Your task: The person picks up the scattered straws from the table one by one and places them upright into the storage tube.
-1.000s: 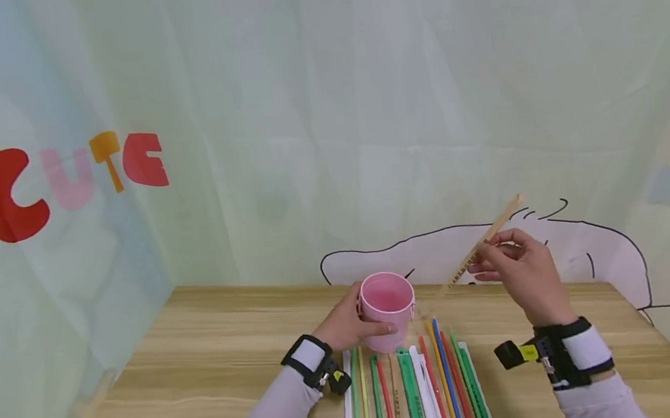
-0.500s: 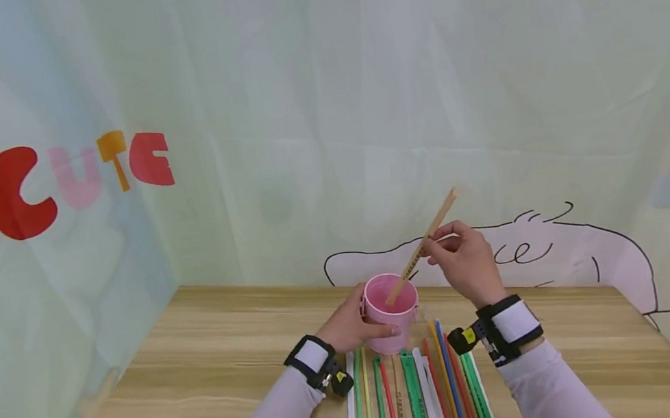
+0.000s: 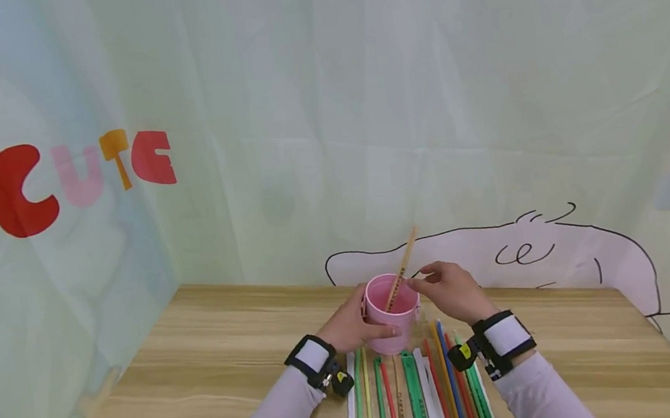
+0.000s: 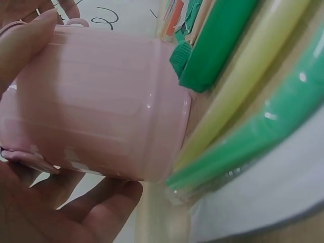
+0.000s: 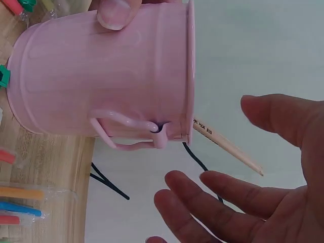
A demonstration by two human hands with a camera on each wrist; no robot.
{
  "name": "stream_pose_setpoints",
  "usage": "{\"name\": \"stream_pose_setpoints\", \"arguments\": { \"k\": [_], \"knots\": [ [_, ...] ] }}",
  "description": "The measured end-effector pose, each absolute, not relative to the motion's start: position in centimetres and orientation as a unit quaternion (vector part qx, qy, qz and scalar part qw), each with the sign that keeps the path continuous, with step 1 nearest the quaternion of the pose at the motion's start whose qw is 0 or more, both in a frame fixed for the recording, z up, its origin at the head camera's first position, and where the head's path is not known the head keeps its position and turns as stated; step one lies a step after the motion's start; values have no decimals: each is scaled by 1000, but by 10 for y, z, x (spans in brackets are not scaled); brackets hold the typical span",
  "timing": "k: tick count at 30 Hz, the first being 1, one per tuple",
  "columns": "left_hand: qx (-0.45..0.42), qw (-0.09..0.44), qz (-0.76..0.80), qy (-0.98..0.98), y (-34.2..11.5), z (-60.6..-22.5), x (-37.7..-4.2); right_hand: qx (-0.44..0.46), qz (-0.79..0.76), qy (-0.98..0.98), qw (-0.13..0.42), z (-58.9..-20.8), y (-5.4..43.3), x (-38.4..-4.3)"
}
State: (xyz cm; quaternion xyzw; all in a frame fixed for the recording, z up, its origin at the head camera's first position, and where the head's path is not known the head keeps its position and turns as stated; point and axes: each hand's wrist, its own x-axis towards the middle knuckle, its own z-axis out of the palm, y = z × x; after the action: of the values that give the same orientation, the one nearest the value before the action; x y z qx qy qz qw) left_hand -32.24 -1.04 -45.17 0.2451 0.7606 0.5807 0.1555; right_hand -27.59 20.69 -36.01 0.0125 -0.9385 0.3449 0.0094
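A small pink bucket (image 3: 392, 344) stands at the table's middle, its mouth tilted slightly toward me. My left hand (image 3: 348, 325) grips its left side, the thumb across the front in the head view. Inside leans a tan stick (image 3: 405, 259) with dark printing, its upper part above the rim; its lower end is within the bucket. Beside the bucket's right rim is my right hand (image 3: 453, 292). In the right wrist view its thumb and fingers are spread apart, holding nothing, and the tan stick (image 5: 230, 145) pokes out past the rim (image 5: 191, 71).
In front of the bucket, several straws lie in a row: a yellow one (image 3: 367, 398), a wide green one (image 3: 417, 399), a blue one (image 3: 452, 382) and others, some in clear wrap. A printed cloth backdrop (image 3: 326, 134) borders the wooden table (image 3: 216, 360).
My right hand came leftward with the tan stick, put its end into the bucket and let go. The stick has dropped lower in the bucket. My left hand kept its hold.
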Motion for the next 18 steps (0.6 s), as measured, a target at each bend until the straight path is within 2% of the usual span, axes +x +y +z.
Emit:
{"name": "stream_pose_setpoints", "arguments": {
  "k": [6, 18],
  "knots": [
    [248, 154, 576, 764, -11, -452, -323, 26, 415, -910, -12, -370, 214, -271],
    [255, 152, 571, 765, -10, -452, -321, 73, 523, -848, -46, -417, 206, -270]
  ]
}}
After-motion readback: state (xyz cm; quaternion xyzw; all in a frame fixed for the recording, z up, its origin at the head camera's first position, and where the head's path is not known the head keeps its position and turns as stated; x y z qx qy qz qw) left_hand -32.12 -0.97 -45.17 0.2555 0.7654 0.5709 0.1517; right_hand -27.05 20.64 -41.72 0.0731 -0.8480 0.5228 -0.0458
